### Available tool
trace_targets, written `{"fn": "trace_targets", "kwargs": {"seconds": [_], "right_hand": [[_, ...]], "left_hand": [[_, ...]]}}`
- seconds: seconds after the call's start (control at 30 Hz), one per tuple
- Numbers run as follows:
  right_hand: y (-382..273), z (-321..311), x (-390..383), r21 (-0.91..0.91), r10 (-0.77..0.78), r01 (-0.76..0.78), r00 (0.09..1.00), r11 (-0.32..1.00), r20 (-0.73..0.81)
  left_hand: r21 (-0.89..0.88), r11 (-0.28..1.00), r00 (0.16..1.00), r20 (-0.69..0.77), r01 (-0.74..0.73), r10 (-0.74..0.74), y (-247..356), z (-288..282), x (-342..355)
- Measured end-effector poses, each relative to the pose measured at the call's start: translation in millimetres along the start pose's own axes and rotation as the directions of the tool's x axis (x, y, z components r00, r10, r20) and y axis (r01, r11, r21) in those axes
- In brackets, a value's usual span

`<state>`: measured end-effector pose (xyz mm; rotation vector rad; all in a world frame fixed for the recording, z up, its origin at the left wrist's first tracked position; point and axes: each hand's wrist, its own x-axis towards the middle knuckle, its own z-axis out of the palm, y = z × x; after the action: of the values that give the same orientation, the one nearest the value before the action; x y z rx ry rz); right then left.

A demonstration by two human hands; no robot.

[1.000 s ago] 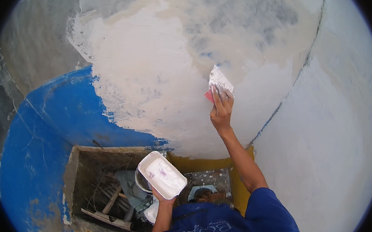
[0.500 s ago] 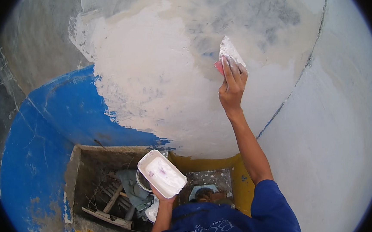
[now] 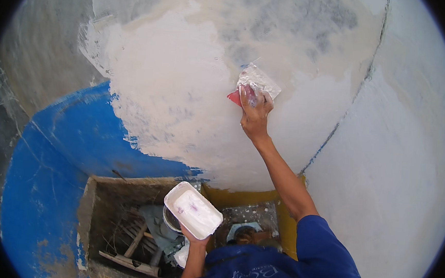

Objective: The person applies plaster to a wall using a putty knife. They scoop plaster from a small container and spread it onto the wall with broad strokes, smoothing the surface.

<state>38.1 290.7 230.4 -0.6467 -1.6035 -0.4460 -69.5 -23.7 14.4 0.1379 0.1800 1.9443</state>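
My right hand is closed on a red putty spreader, its blade coated with thick white putty. The blade lies against the wall, where a fresh off-white layer spreads over grey and blue paint. Lower down, my left hand grips a white rectangular tub from below, its fingers mostly hidden under it. White filler with a few purple smudges covers the tub's inside.
Below is a concrete trough holding sticks, wood pieces and a grey-green cloth. A bucket stands partly behind the tub. Blue paint covers the lower left wall; a cracked corner line runs down at right.
My right hand has moved left and down across the wall with the spreader, whose blade now shows flatter and wider. The left hand and tub have hardly moved.
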Motion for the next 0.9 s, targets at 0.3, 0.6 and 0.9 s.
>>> {"fn": "trace_targets", "kwargs": {"seconds": [0.3,0.6,0.9], "right_hand": [[-43,-42,-67,0.437,-0.009,-0.044,0.993,0.898,0.119],[64,-73,4,0.024,0.026,-0.023,0.987,0.999,-0.157],[3,-60,-91,0.327,-0.151,0.053,0.947,0.943,0.282]], "left_hand": [[-0.018,0.999,0.999,-0.029,-0.028,0.027,7,-7,-3],[-0.069,0.995,0.992,-0.099,-0.079,0.072,2,-13,-5],[-0.068,0.995,0.990,-0.127,-0.072,0.063,1,-1,-1]]}}
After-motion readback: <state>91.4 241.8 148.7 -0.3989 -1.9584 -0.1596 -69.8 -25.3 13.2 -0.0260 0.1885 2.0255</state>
